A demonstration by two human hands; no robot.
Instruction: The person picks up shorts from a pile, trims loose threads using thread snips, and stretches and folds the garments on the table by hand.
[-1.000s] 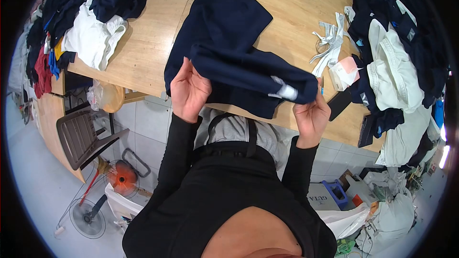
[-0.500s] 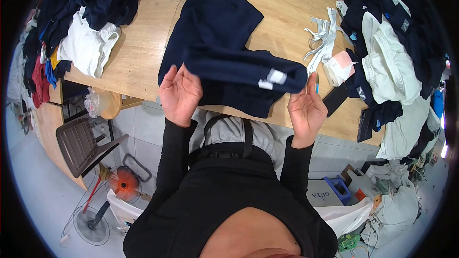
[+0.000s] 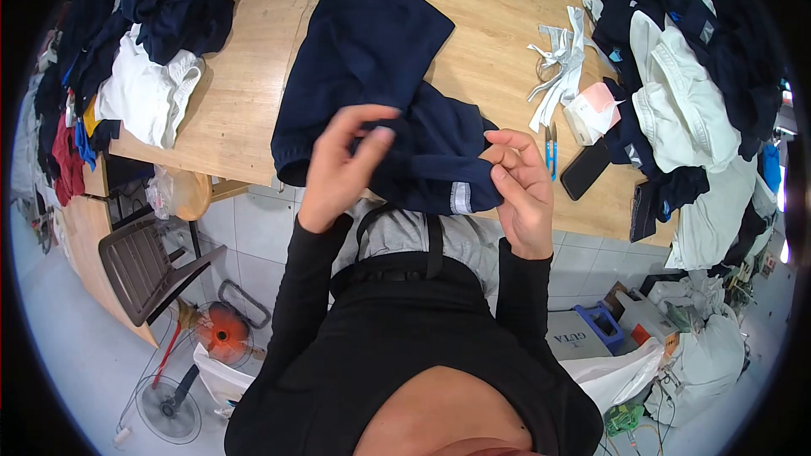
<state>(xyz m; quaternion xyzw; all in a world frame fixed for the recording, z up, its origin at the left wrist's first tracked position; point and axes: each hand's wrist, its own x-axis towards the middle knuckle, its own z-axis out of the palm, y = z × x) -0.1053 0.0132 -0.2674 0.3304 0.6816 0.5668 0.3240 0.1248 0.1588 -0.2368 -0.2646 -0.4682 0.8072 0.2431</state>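
Observation:
Dark navy shorts [image 3: 363, 42] lie across the table in front of me, one leg spread toward the far side. Their near band is lifted and folded over at the table's front edge, with a white label [image 3: 460, 198] showing on it. My left hand [image 3: 346, 169] is curled at the band's left part, thumb and forefinger closed on the fabric. At the right end of the band, my right hand [image 3: 522, 194] pinches the cloth between thumb and fingers. Some fingertips are partly hidden by the fabric.
Beside my right hand are blue-handled thread snips [image 3: 551, 152], a black phone [image 3: 585, 171] and a tissue pack [image 3: 591, 114]. White fabric strips [image 3: 562, 63] lie behind them. White garments [image 3: 688, 110] and navy piles line the right; a white garment [image 3: 152, 89] lies left.
The band has come down toward the table edge, its label now lower and turned. My left hand has moved right and curled onto the fabric; my right hand has closed into a pinch.

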